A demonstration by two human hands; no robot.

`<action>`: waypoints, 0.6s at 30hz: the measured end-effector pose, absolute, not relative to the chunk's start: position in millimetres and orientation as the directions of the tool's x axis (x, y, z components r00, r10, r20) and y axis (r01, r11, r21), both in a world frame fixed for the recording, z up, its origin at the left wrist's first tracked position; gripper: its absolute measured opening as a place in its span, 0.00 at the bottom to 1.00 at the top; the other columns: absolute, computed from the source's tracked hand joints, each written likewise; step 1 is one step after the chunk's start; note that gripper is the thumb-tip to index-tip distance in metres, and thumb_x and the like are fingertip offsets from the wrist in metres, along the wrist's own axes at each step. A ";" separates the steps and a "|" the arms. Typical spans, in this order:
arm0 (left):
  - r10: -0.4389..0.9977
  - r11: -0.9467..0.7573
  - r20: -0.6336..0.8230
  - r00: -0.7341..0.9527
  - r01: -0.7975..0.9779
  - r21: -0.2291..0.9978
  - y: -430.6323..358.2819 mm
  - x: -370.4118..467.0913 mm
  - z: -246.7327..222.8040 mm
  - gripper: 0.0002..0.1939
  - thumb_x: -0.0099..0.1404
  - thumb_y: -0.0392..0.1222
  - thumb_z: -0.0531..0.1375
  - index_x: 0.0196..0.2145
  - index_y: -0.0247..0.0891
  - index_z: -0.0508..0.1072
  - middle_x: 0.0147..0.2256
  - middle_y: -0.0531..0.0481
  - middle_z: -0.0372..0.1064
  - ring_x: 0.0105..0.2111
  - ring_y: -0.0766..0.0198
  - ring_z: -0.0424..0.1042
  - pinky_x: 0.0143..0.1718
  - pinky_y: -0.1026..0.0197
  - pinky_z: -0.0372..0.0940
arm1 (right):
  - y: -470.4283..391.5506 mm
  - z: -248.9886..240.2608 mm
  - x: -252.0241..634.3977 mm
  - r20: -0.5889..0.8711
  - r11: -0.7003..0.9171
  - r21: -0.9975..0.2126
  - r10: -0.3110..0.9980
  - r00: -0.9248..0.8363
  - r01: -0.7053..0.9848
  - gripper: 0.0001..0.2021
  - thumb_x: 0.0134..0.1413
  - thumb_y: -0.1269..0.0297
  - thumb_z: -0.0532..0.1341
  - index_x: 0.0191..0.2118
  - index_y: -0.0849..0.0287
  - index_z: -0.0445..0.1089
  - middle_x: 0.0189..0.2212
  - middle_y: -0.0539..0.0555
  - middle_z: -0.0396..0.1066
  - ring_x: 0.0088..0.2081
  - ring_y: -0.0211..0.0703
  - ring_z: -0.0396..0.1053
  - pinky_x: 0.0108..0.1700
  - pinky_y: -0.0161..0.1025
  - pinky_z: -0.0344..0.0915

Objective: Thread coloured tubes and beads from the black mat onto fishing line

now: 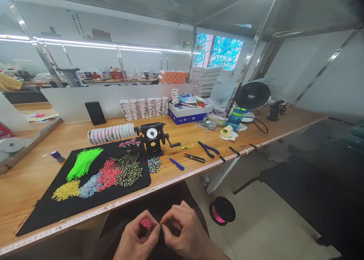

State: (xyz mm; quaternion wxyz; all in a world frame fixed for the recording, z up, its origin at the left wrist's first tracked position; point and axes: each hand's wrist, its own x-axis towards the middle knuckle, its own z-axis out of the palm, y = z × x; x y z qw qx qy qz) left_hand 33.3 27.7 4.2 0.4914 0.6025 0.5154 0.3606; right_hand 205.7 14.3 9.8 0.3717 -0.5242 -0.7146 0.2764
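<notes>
My left hand point(139, 235) is closed around a small bunch of pink pieces point(146, 223), low in the view, in front of the table edge. Right beside it, my right hand point(183, 229) has thumb and index finger pinched together, its fingertips meeting those of my left hand. Whatever lies between the right fingertips is too small to make out. On a black mat point(93, 201) above the hands lie green sticks point(84, 163), yellow pieces point(66, 190), blue-grey pieces point(91, 185), pink-red pieces point(110, 173) and dark patterned beads point(129, 172).
A black winding machine point(153, 138) with white spools point(110, 134) stands behind the mat. Multicoloured beads point(154, 164), a blue-handled tool point(176, 163), tweezers point(194, 158) and pliers point(208, 150) lie to its right. A black reel point(222, 210) with pink line is on the floor.
</notes>
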 end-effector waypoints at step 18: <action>0.982 0.163 -0.173 0.072 0.128 0.978 35.5 13.4 25.4 0.24 0.51 0.62 0.69 0.22 0.37 0.71 0.18 0.60 0.53 0.19 0.71 0.49 0.18 0.70 0.49 | 28.5 19.0 236.7 -0.097 -0.102 -0.994 0.984 -0.149 -0.031 0.17 0.57 0.50 0.66 0.41 0.60 0.74 0.39 0.56 0.76 0.38 0.43 0.70 0.38 0.37 0.66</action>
